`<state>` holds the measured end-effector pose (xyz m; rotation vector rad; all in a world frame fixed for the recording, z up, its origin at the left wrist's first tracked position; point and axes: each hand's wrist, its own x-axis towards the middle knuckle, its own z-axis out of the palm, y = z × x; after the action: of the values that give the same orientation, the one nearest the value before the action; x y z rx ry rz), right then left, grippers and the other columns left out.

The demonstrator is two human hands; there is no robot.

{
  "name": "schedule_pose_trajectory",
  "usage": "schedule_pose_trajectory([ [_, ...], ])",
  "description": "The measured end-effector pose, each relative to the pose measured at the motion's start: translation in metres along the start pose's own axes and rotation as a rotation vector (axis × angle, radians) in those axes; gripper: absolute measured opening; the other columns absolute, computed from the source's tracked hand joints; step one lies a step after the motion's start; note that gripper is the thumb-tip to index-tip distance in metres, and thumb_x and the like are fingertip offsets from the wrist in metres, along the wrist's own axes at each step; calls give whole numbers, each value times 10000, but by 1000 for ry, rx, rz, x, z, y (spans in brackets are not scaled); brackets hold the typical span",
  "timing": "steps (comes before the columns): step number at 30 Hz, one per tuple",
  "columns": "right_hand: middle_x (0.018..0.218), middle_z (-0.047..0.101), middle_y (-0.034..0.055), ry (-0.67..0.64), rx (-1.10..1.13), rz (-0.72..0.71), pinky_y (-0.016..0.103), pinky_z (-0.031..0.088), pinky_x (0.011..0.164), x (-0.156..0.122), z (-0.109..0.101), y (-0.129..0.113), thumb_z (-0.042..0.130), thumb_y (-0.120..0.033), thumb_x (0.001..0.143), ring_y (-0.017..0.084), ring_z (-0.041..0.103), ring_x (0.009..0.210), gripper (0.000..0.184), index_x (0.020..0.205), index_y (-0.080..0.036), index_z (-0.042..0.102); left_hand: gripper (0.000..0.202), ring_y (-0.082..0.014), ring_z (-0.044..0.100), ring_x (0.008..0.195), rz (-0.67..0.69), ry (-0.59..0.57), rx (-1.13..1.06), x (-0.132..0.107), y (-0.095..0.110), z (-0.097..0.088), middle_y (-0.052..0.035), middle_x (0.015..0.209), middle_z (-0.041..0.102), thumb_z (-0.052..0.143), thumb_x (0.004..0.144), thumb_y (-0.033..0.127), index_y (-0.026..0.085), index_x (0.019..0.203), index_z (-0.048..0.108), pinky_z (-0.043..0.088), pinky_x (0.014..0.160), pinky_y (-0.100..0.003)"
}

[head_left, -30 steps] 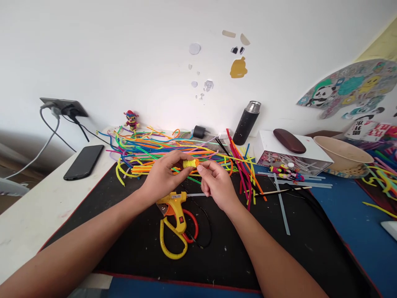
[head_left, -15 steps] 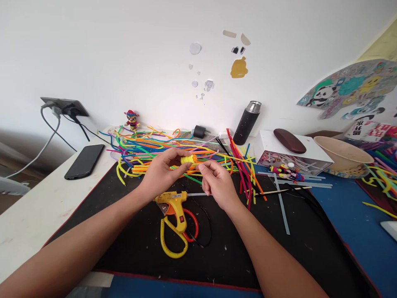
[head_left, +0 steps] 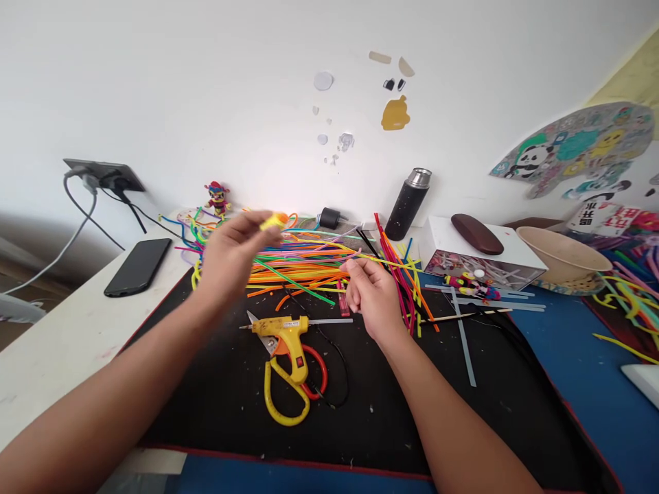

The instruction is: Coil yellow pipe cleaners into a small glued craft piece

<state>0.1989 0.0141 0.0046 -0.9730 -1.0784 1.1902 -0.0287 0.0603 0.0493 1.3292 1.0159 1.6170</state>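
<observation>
The yellow piece (head_left: 272, 221) is pinched in the left hand (head_left: 233, 248), presumably to leave its end exposed; the right hand's (head_left: 375, 295) fingertips are pressed together, contents unclear.

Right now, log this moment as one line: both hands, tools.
left hand: holds yellow-orange piece | right hand: curled, grip unclear | glue gun: lying over scissors on black mat

A black mat (head_left: 381, 420) carries scissors (head_left: 286, 420), glue sticks (head_left: 464, 339) and pipe cleaners (head_left: 303, 276).
</observation>
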Motion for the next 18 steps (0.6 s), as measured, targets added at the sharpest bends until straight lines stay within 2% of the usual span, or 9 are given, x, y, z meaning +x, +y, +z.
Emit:
schedule_pose_trajectory([
  [3,445,382,-120,70,36,-52,209,305,350,4,-5,-1,732,-552,912,76,380,328,369,834,-200,651,246,-118,695,772,45,209,-197,24,9,-19,-60,1008,793,893,778,196,124,979,771,574,778,-251],
  [5,449,379,-121,90,63,-67,202,291,346,5,-6,-2,737,-544,914,68,369,328,370,820,-198,644,196,-126,701,810,4,267,-260,32,13,-25,-74,963,794,867,803,164,102,954,759,580,800,-249],
  [7,446,378,-121,90,85,-73,196,280,344,6,-7,-2,742,-536,916,63,360,325,372,811,-193,645,165,-121,691,808,-42,274,-290,32,12,-24,-56,903,785,867,789,140,112,906,754,591,802,-244],
  [10,436,371,-119,80,100,-81,191,277,345,6,-8,-1,740,-539,923,59,359,322,389,784,-189,642,190,-123,691,800,-97,186,-301,25,5,-15,-36,896,776,901,746,185,138,877,772,602,754,-223],
  [13,427,369,-115,78,105,-85,190,276,345,6,-9,0,728,-554,931,59,360,322,415,751,-194,624,303,-126,697,751,-141,82,-248,14,-3,-4,-21,897,767,952,670,263,160,905,791,600,707,-220],
  [18,422,392,-110,58,37,-49,198,294,358,4,-8,0,719,-579,929,71,386,326,434,744,-205,596,388,-173,706,785,-243,-129,-94,-6,-14,8,-38,947,775,961,674,361,192,980,794,610,797,-317],
])
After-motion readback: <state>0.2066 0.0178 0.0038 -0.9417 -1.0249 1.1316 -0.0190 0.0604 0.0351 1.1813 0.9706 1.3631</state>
